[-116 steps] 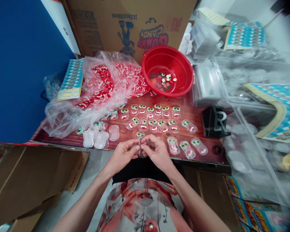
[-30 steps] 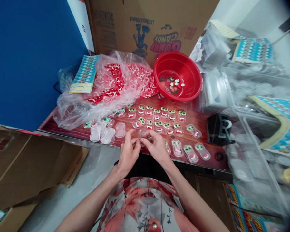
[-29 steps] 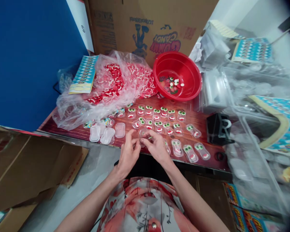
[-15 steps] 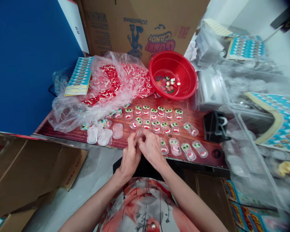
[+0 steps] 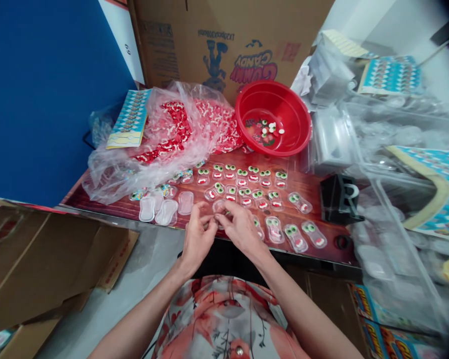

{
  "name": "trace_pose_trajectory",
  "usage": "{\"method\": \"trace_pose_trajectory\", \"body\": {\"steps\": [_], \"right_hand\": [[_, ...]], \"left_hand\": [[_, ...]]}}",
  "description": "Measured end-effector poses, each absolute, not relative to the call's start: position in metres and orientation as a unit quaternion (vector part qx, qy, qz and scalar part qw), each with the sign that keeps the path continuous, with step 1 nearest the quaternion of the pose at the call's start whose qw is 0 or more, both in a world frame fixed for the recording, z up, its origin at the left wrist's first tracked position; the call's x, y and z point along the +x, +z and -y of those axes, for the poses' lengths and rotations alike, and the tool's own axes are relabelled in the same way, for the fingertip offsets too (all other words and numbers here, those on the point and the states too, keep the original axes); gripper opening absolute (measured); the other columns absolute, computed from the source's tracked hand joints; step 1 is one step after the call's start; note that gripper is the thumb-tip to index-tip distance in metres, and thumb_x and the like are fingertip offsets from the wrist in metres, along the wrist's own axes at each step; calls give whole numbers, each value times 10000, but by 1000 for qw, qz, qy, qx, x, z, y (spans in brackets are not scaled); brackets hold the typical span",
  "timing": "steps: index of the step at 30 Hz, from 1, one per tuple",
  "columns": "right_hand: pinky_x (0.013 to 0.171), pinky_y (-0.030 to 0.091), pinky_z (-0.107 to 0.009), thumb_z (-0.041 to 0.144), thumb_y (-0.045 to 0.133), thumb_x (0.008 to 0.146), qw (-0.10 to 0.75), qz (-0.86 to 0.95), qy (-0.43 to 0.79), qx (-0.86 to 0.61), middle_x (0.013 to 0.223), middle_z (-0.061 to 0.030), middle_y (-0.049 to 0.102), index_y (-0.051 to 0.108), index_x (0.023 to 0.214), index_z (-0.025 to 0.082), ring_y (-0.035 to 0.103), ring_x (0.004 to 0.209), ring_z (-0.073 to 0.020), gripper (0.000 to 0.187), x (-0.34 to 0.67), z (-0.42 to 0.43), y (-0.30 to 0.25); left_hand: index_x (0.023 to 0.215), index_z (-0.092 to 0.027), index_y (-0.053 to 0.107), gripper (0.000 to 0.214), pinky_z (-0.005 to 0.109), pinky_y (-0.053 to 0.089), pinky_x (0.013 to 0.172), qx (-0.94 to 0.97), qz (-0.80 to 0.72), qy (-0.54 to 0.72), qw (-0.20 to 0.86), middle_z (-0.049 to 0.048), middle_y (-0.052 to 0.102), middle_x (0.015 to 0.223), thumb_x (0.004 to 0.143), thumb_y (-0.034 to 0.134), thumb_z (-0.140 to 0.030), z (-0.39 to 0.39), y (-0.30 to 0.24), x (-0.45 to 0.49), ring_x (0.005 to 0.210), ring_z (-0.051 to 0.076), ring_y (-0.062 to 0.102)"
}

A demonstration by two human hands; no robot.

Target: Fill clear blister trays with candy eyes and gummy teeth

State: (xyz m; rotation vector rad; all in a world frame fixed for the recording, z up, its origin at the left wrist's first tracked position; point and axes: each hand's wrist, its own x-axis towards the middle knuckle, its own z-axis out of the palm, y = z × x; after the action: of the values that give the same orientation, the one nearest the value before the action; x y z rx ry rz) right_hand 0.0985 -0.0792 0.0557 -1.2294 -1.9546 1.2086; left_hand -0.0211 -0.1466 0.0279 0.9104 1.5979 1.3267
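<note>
While the left hand (image 5: pixel 199 237) and right hand (image 5: pixel 244 227) kept narrow fingertip pinches, they held a small, clear plastic tray (image 5: pixel 219 205) near the red-brown wooden table's (image 5: pixel 306 178) front edge.

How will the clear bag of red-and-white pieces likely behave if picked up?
Likely floppy: the clear bag lies creased and slumped. Probably weighty for thin film, given the large heap of red-and-white pieces inside. The patterned sheet overlapping its left side might slide off.
</note>
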Motion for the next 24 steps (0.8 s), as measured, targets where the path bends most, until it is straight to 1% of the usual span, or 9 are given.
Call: {"method": "trace_pose_trajectory", "body": {"steps": [2,5,8,12,17,22,24], "right_hand": [[714,440,-256,199,558,810,262,726,447,-453,822,7,681,625,820,209,604,702,-140,68,97,80,56],[683,431,-249,179,551,791,251,723,447,-464,764,16,670,623,818,208,596,668,-140,81,95,82,56],[666,421,-249,161,531,785,237,729,425,-481,703,20,653,622,791,211,599,653,-147,104,92,84,56],[676,422,-250,161,541,774,215,731,415,-497,705,18,664,634,781,211,620,664,-153,106,88,83,58],[686,405,-253,136,559,755,145,741,375,-537,741,-7,677,659,797,198,621,696,-162,124,81,83,65],[683,375,-268,143,538,809,54,766,320,-555,798,-64,707,683,861,183,644,768,-195,159,72,85,74],[670,363,-275,158,537,822,31,773,306,-555,813,-84,713,689,879,177,652,780,-208,164,69,86,74]], "left_hand": [[1229,-206,437,433,201,501,643,350,-631,542,431,3,743,859,827,597,-211,147,26,-20,725,129,705],[1225,-210,449,433,211,513,662,347,-641,546,414,9,750,869,819,597,-195,148,23,-17,754,142,717],[1237,-213,463,417,231,529,689,365,-665,533,375,29,763,907,838,585,-205,150,22,-16,808,165,736],[1268,-218,442,412,257,541,712,401,-682,503,348,50,777,942,874,562,-226,154,21,-17,844,185,748],[1282,-221,433,428,278,541,755,440,-687,468,341,67,778,1012,873,559,-211,158,21,-17,919,198,747],[1270,-215,444,426,280,528,727,444,-698,446,341,63,776,969,864,571,-235,161,17,-17,877,206,748],[1272,-209,439,426,275,520,711,447,-703,438,338,59,773,940,866,563,-237,162,16,-18,851,203,747]]}}
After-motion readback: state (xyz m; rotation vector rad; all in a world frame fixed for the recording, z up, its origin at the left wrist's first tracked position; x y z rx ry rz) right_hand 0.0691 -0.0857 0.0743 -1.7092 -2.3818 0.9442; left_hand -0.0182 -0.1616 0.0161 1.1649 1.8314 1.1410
